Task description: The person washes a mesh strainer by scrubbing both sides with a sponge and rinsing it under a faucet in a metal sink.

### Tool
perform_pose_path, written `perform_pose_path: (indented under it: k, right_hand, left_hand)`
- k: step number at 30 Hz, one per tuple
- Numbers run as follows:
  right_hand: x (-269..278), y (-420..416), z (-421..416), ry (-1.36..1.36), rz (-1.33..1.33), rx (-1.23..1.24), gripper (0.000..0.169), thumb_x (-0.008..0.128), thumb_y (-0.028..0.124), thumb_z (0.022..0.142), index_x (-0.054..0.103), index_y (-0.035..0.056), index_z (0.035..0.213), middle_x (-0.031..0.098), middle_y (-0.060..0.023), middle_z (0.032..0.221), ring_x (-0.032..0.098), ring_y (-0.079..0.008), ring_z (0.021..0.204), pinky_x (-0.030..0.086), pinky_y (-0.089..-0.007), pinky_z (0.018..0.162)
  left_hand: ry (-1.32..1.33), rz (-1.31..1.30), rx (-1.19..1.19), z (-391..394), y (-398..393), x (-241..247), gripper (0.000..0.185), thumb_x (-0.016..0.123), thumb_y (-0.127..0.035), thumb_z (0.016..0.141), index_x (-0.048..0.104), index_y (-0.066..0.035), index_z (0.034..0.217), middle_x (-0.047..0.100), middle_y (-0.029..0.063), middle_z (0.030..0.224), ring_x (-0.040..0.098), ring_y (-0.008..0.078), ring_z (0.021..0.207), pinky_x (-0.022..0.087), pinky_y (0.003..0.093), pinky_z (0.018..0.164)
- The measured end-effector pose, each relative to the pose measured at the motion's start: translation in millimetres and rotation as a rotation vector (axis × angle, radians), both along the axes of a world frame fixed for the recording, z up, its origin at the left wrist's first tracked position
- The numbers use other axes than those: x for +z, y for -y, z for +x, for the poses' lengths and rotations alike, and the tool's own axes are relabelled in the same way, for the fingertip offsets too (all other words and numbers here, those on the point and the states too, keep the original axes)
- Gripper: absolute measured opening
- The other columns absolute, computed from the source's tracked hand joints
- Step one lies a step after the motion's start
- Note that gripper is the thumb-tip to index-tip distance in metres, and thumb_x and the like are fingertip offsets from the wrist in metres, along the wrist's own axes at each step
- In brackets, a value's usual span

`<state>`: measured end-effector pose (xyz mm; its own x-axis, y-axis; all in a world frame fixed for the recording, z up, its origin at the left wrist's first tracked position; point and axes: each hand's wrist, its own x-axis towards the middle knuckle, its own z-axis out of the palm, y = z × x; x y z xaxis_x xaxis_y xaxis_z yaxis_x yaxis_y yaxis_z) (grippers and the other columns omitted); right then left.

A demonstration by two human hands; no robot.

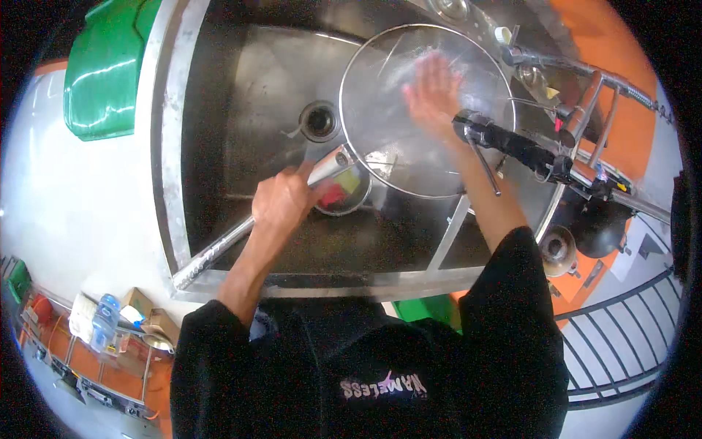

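My left hand [285, 197] is wrapped around the tubular metal handle [222, 244] of a large round wire-mesh strainer [378, 110]. The strainer lies tilted over a stainless steel sink [263, 71]. My right hand [433, 90], blurred, is laid out flat over the mesh and grips nothing. Below the handle, partly hidden by it, a round bowl [343, 211] holds a red item [332, 195] and a yellow-green item [346, 180], both too blurred to name. A drain [319, 120] shows left of the strainer's rim.
A jointed metal faucet arm with a black sleeve [521, 145] crosses above my right forearm. At left stands a green plastic bin [104, 77]. A dark wok [600, 228] and a metal railing [620, 340] are at right. A blue water jug [106, 318] sits at lower left.
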<state>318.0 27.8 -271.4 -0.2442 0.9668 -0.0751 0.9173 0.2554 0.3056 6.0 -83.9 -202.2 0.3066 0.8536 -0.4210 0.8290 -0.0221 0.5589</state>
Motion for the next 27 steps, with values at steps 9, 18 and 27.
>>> perform_pose_path:
  k: [9,18,27]
  right_hand:
    - [32,-40,25,0.293,-0.027,0.131,0.06,0.04,0.037,0.094,0.022,0.0097,0.144,0.015,-0.011,0.152,0.017,-0.0271,0.14,0.014,-0.0479,0.112]
    - [24,-49,42,0.276,-0.1,0.303,0.06,0.042,0.038,0.093,0.023,0.0158,0.145,0.016,-0.0105,0.152,0.017,-0.0285,0.14,0.016,-0.0505,0.111]
    - [20,-51,70,-0.679,-0.773,0.753,0.06,0.043,0.04,0.092,0.023,0.0187,0.145,0.015,-0.0148,0.152,0.019,-0.0323,0.138,0.019,-0.0541,0.109]
  left_hand:
    - [-0.001,0.026,-0.006,0,3,-6,0.048,0.061,-0.051,0.079,0.06,-0.009,0.1,0.065,0.0159,0.074,0.065,0.0334,0.065,0.051,0.0442,0.055]
    - [-0.016,0.036,-0.022,-7,3,-8,0.042,0.06,-0.047,0.081,0.06,-0.011,0.102,0.065,0.0149,0.072,0.065,0.033,0.064,0.051,0.0437,0.054]
    - [-0.024,0.027,-0.025,-9,-2,-7,0.046,0.061,-0.049,0.081,0.059,-0.01,0.106,0.065,0.0142,0.073,0.065,0.0325,0.064,0.051,0.0432,0.053]
